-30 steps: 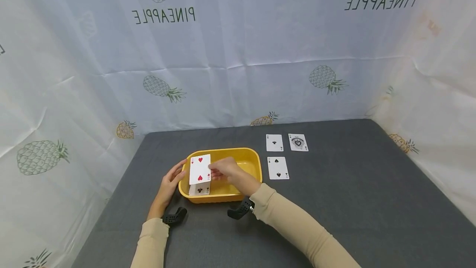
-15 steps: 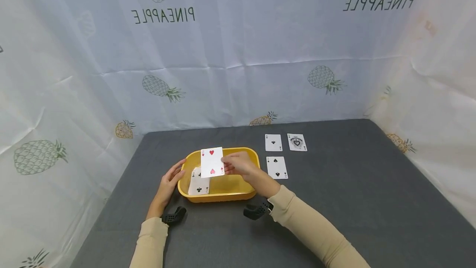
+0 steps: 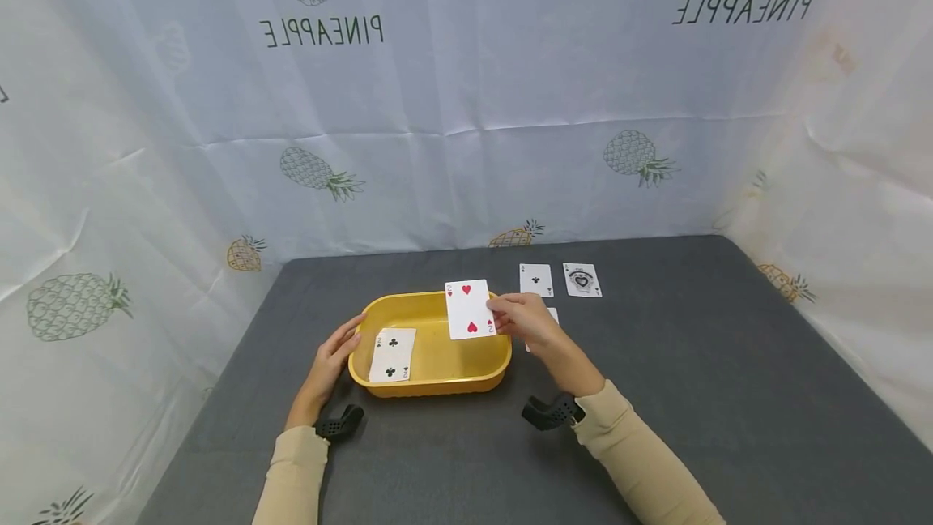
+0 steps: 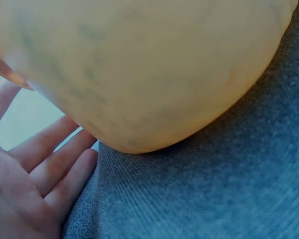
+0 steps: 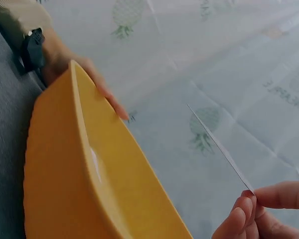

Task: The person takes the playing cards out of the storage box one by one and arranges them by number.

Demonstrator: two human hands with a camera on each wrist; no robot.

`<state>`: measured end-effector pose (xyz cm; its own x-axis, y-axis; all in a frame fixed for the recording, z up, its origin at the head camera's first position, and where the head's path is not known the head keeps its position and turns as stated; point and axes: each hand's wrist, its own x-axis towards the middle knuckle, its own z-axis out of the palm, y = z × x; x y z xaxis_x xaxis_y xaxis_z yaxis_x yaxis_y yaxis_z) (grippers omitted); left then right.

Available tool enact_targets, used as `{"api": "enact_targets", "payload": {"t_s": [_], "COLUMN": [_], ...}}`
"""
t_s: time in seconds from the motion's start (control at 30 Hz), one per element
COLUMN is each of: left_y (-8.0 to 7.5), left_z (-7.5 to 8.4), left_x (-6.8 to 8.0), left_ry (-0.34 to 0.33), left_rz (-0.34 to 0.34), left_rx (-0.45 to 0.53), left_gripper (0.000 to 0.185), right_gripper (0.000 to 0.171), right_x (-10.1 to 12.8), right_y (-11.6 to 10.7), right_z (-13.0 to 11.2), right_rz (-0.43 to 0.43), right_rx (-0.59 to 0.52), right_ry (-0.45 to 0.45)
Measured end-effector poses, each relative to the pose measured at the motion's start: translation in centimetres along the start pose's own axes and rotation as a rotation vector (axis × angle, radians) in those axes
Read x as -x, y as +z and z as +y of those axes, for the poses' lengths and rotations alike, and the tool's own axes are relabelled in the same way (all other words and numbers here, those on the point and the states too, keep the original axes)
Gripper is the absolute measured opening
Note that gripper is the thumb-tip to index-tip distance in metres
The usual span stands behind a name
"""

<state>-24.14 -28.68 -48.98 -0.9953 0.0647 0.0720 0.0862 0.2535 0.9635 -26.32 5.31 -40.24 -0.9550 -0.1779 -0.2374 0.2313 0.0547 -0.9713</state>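
Observation:
A yellow plastic basin (image 3: 437,386) stands on the dark cloth, and my left hand (image 3: 331,359) rests against its left end. In the left wrist view the fingers (image 4: 60,167) lie fairly straight along the outer wall. My right hand (image 3: 528,321) pinches a two of hearts playing card (image 3: 469,310) by its right edge, face up, above the basin's right side. That card shows edge-on in the right wrist view, a thin white line (image 5: 217,143) between thumb and fingers. Inside the basin, at its left, lies a two of clubs (image 3: 392,356); anything under it is hidden.
On the cloth right of the basin lie an ace of clubs (image 3: 535,280) and an ace of spades (image 3: 583,280). My right hand mostly covers a third card (image 3: 553,314) below them. Pineapple-print curtains (image 3: 452,177) hang behind the table and at both sides.
My right hand has lifted the two of hearts off the two of clubs and carried it right, across the basin. The left hand has stayed on the basin.

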Motion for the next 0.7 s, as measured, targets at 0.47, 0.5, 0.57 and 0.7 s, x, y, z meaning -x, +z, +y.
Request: {"api": "enact_targets", "payload": {"t_s": [0.47,0.5,0.57,0.7], "left_y": [0.0,0.1,0.1,0.0], "left_z": [-0.3,-0.3,-0.3,-0.2], "left_x": [-0.1,-0.1,-0.1,0.0], "left_ry": [0.015,0.008,0.001,-0.005], "left_rz": [0.03,0.032,0.035,0.038], "left_rx": [0.006,0.003,0.008,0.027], "left_gripper": [0.051,0.051,0.05,0.051], "right_gripper": [0.019,0.02,0.024,0.036], "right_x": [0.0,-0.1,-0.1,-0.3], "right_y": [-8.6,-9.2,-10.1,-11.8], "right_z": [1.2,1.3,1.4,1.8], "right_rz": [-0.015,-0.008,0.008,0.009], "right_rx": [0.044,0.044,0.053,0.085], "right_ry": [-0.001,0.003,0.017,0.025]}}
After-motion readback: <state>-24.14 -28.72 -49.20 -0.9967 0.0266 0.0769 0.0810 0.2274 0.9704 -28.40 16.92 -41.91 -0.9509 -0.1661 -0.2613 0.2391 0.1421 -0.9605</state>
